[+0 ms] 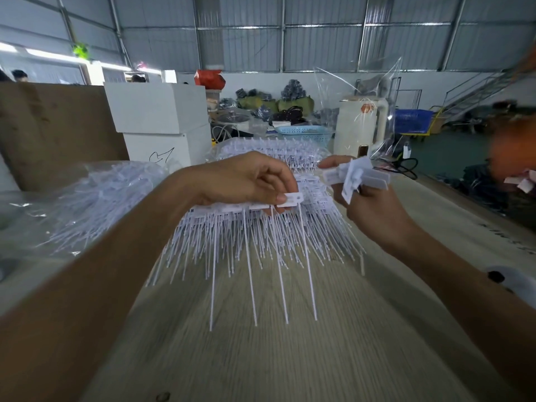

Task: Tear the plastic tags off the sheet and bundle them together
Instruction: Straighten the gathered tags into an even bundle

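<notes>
My left hand (246, 181) pinches the head end of a white sheet of plastic tags (290, 200) between thumb and fingers, held above the table. Several long thin tails hang from that sheet toward me. To its right, my right hand (368, 204) grips a small bundle of torn-off tags (355, 175), their flat white heads fanned out above my fingers. The two hands are a short gap apart. Under both hands lies a thick stack of tag sheets (261, 233), tails spread over the wooden table (261, 358).
A clear bag of white tags (95, 198) lies at the left. Behind it stand a cardboard sheet (52, 132) and white boxes (156, 123). More tag sheets (269, 152), a blue basket (304, 134) and a white machine (359, 126) sit farther back. A person in orange (510, 158) is at the right.
</notes>
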`<state>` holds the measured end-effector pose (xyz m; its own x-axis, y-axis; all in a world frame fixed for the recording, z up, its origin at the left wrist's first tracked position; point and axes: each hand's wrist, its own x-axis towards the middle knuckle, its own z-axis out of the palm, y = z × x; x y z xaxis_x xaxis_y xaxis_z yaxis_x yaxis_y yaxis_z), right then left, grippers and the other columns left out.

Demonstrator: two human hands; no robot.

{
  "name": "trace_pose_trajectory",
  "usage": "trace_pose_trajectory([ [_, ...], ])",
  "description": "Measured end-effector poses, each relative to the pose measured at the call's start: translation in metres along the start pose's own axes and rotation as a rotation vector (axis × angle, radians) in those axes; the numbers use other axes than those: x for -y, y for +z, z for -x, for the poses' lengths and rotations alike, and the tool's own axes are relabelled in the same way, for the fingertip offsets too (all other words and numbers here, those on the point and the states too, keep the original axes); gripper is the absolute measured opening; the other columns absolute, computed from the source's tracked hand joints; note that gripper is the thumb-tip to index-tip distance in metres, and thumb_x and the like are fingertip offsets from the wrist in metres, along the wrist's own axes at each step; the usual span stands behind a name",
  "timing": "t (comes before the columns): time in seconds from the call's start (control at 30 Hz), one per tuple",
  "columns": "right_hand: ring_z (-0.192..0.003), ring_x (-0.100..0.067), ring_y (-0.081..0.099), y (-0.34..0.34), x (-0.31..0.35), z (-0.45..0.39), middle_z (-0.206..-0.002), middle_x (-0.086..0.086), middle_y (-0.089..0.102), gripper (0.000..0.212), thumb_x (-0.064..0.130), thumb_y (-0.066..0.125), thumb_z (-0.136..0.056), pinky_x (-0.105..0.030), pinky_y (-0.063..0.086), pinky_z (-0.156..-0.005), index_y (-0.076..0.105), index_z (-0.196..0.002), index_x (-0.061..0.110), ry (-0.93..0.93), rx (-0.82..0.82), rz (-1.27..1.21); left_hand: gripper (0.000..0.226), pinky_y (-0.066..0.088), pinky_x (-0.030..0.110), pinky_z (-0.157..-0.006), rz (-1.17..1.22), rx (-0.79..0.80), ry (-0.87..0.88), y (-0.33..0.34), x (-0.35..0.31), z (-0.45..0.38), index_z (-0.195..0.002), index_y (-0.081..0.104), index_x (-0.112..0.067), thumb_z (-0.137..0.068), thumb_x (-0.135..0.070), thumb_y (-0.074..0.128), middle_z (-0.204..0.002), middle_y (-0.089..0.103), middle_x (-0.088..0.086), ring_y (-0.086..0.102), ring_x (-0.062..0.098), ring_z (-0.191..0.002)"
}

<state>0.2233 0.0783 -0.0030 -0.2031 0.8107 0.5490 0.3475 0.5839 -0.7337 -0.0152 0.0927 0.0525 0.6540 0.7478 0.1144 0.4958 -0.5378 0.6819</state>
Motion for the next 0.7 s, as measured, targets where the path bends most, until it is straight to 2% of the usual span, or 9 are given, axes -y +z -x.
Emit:
trace_pose_trajectory([
  [0.07,-0.058,0.007,0.051,0.002,0.002,0.002,-0.078,0.015,0.057,0.026,0.016,0.044,-0.105,-0.007,0.04,-0.06,0.058,-0.087,0.03,-0.104,0.031,-0.107,0.022,0.056,0.049,-0.096,-0.002,0.0,-0.004,0.0,-0.001,0.0,-0.115,0.067,-0.001,-0.093,-0.001,0.065,-0.105,0.075,0.014,0.071,0.03,-0.101],
  [0.13,-0.053,0.002,0.048,0.0,-0.001,0.001,-0.063,0.016,0.055,0.022,0.034,0.046,-0.099,-0.014,0.041,-0.052,0.063,-0.094,0.047,-0.111,0.032,-0.082,0.022,0.057,0.046,-0.095,-0.018,0.0,0.006,0.0,-0.001,0.001,-0.115,0.069,-0.002,-0.093,-0.004,0.066,-0.103,0.076,0.012,0.072,0.028,-0.1],
  [0.17,-0.052,0.001,0.048,-0.001,-0.003,-0.001,-0.061,0.014,0.055,0.025,0.036,0.046,-0.099,-0.018,0.043,-0.049,0.061,-0.095,0.055,-0.106,0.023,-0.075,0.022,0.057,0.044,-0.094,-0.024,-0.005,0.011,0.001,-0.002,0.001,-0.114,0.069,-0.002,-0.092,-0.003,0.067,-0.103,0.076,0.012,0.073,0.028,-0.099],
  [0.2,-0.052,-0.001,0.049,-0.001,-0.006,-0.002,-0.06,0.013,0.056,0.025,0.035,0.045,-0.101,-0.021,0.045,-0.048,0.059,-0.097,0.056,-0.105,0.011,-0.044,0.021,0.058,0.043,-0.093,-0.027,-0.01,0.014,0.001,-0.002,0.001,-0.113,0.07,-0.002,-0.092,-0.003,0.068,-0.102,0.076,0.012,0.073,0.027,-0.097],
  [0.33,-0.049,-0.005,0.054,0.003,-0.009,-0.003,-0.059,0.006,0.061,0.026,0.022,0.037,-0.111,-0.025,0.05,-0.05,0.054,-0.1,0.036,-0.047,0.02,-0.028,0.017,0.061,0.038,-0.077,0.034,-0.012,0.008,0.003,-0.002,0.001,-0.109,0.067,0.001,-0.092,-0.001,0.067,-0.105,0.072,0.018,0.073,0.03,-0.097],
  [0.43,-0.042,-0.002,0.051,0.003,-0.007,-0.002,-0.053,0.011,0.057,0.029,0.023,0.032,-0.111,-0.016,0.043,-0.05,0.047,-0.089,0.035,-0.004,0.02,-0.027,0.014,0.059,0.04,-0.078,0.024,-0.018,0.008,0.002,-0.001,0.001,-0.108,0.064,-0.003,-0.094,-0.003,0.066,-0.108,0.069,0.021,0.073,0.028,-0.098],
  [0.53,-0.049,0.009,0.054,0.001,-0.011,-0.003,-0.067,0.013,0.05,0.026,0.018,0.037,-0.107,-0.006,0.039,-0.049,0.047,-0.096,0.04,0.075,-0.008,0.052,0.013,0.059,0.05,-0.085,0.032,-0.009,0.004,0.001,0.001,0.0,-0.109,0.06,-0.006,-0.097,-0.009,0.063,-0.101,0.072,0.019,0.072,0.033,-0.098],
  [0.63,-0.058,0.018,0.053,0.001,-0.008,-0.005,-0.08,0.017,0.05,0.018,0.012,0.043,-0.105,0.0,0.039,-0.059,0.053,-0.11,0.027,0.16,0.005,-0.022,0.014,0.057,0.052,-0.089,0.019,0.009,0.012,0.002,0.0,0.0,-0.112,0.059,-0.01,-0.098,-0.013,0.062,-0.097,0.075,0.015,0.072,0.036,-0.094],
  [0.7,-0.063,0.013,0.057,-0.002,-0.005,-0.002,-0.081,0.014,0.06,0.018,0.001,0.056,-0.098,-0.003,0.042,-0.073,0.061,-0.091,0.017,0.056,0.076,-0.179,0.015,0.057,0.057,-0.087,0.038,0.01,0.002,0.004,0.0,-0.001,-0.114,0.06,-0.01,-0.099,-0.014,0.061,-0.096,0.075,0.016,0.07,0.041,-0.093],
])
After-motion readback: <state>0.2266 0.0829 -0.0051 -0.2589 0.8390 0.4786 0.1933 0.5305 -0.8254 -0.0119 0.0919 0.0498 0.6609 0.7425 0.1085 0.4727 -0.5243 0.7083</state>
